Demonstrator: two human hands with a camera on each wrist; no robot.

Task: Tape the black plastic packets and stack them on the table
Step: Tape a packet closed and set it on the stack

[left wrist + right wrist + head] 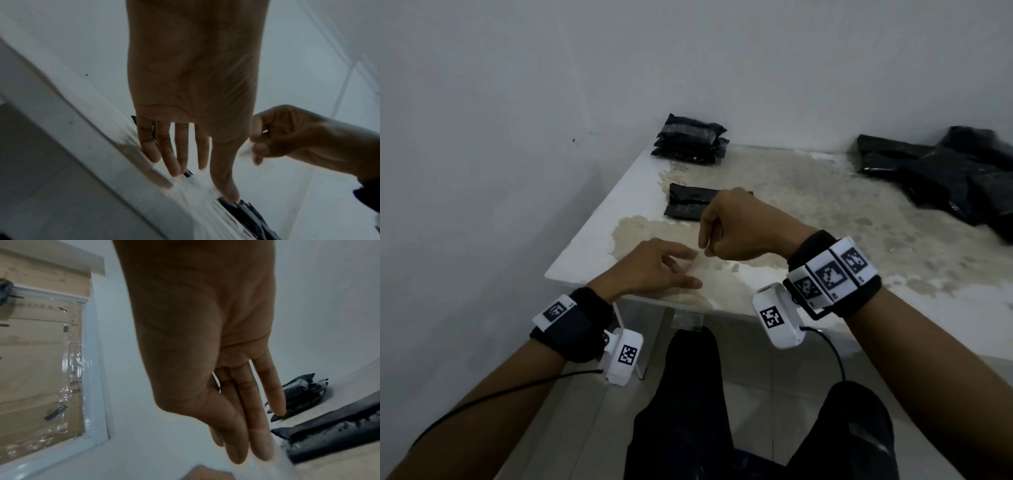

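A stack of black plastic packets (690,144) (300,394) sits at the table's far left corner. One single black packet (685,205) (329,431) lies flat nearer me, partly hidden behind my right hand (705,248) (255,146) (228,451). That hand hovers over the table (825,212) and pinches a pale, see-through strip of tape (245,150) between thumb and fingers. My left hand (693,269) (218,180) lies just left of it near the front edge, fingers straight and spread, holding nothing. Whether it touches the tape I cannot tell.
A loose pile of crumpled black plastic bags (945,174) covers the table's far right. White walls close the left and back sides. The table's front edge (640,298) runs just under my left wrist. A window backed with cardboard (41,361) shows in the right wrist view.
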